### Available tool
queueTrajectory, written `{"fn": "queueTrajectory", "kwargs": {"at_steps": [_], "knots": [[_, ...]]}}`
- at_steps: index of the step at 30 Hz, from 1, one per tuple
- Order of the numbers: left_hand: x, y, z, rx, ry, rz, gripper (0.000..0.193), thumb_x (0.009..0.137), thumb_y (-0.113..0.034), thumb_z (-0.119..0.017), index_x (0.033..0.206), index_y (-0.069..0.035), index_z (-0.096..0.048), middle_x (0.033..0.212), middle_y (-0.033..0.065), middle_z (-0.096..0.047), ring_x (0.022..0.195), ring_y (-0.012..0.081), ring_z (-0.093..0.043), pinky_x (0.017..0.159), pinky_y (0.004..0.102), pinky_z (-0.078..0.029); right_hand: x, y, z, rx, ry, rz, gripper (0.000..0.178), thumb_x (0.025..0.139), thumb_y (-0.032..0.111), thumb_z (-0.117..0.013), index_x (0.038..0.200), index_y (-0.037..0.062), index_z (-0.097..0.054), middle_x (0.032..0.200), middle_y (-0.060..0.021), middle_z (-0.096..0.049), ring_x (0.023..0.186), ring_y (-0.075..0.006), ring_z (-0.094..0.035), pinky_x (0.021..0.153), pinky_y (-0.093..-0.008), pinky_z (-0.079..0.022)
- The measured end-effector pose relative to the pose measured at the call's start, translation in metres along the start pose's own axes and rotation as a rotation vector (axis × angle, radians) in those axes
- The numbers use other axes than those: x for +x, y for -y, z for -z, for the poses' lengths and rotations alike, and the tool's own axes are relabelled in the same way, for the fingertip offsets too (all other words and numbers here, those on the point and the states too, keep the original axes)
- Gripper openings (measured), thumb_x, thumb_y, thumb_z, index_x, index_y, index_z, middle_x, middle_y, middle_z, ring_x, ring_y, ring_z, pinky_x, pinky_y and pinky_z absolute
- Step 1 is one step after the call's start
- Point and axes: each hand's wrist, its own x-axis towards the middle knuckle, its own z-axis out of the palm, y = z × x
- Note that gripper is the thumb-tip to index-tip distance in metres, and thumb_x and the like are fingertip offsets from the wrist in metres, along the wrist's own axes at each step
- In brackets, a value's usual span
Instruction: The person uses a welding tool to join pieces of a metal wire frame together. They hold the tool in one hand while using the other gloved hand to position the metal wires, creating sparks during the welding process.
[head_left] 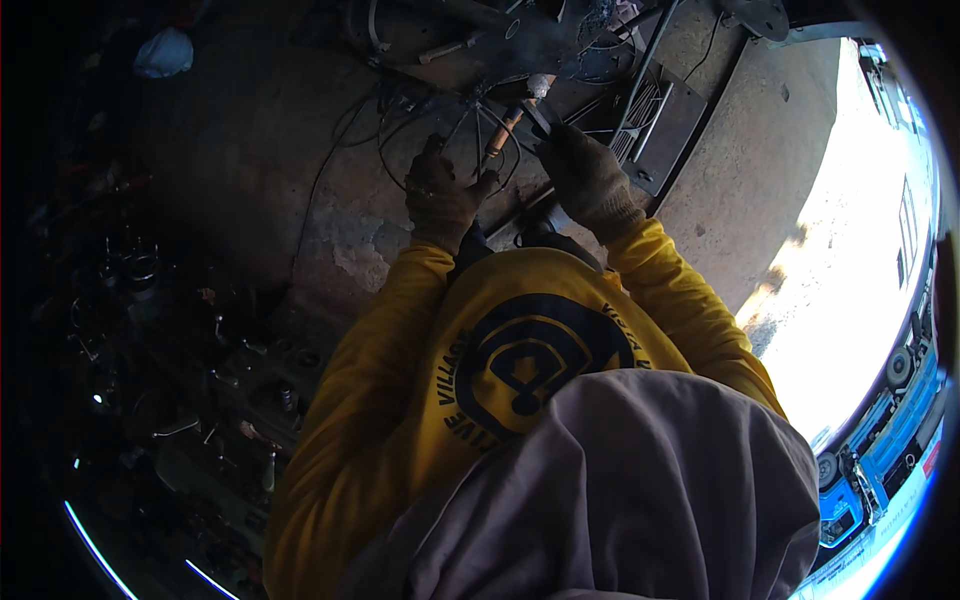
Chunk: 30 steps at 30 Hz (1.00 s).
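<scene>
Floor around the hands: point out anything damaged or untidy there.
Left of the left hand, a cable trails loosely across the floor; nearby, a pale patch looks chipped, rougher than the surface around it.

Beneath me spreads a worn brown floor [240,130], with a pale, flaking patch [365,255] near the middle of the frame. Left of centre, a thin black cable [316,190] curves down across it. I see a pale bundle [164,53] at upper left. Toward upper right, a dark plate [668,152] lies with thin rods [643,118].
</scene>
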Motion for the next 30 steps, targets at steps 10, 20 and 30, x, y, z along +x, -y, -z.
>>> {"fn": "queueTrajectory", "kwargs": {"at_steps": [10, 20, 30], "knots": [[0.002, 0.004, -0.013, -0.018, -0.186, -0.151, 0.100, 0.064, -0.043, -0.093, 0.142, -0.004, -0.045, 0.091, 0.0028, -0.056, 0.081, 0.0195, -0.057, 0.074, 0.0389, -0.052, 0.014, -0.010, 0.008, 0.064, 0.013, -0.023, 0.025, 0.098, 0.021, -0.058, 0.115, 0.0035, -0.063, 0.108, -0.0146, -0.066, 0.093, -0.0349, -0.068, 0.076, -0.0435, -0.057], [0.001, 0.012, -0.018, 0.051, -0.224, -0.171, 0.094, 0.065, -0.044, -0.091, 0.139, -0.005, -0.049, 0.087, 0.0006, -0.053, 0.078, 0.0199, -0.056, 0.074, 0.0391, -0.052, 0.047, -0.005, 0.039, -0.197, -0.040, 0.372, 0.016, 0.097, 0.015, -0.060, 0.107, 0.0039, -0.067, 0.104, -0.0138, -0.067, 0.092, -0.0309, -0.068, 0.073, -0.0396, -0.058], [-0.002, -0.001, -0.012, 0.052, -0.175, -0.119, 0.094, 0.064, -0.044, -0.091, 0.141, -0.009, -0.048, 0.098, 0.0033, -0.061, 0.089, 0.0232, -0.063, 0.080, 0.0420, -0.054, 0.055, -0.011, 0.035, -0.357, 0.144, 0.306, 0.022, 0.092, 0.010, -0.065, 0.113, 0.0026, -0.066, 0.105, -0.0127, -0.067, 0.096, -0.0284, -0.067, 0.080, -0.0375, -0.059]]}}
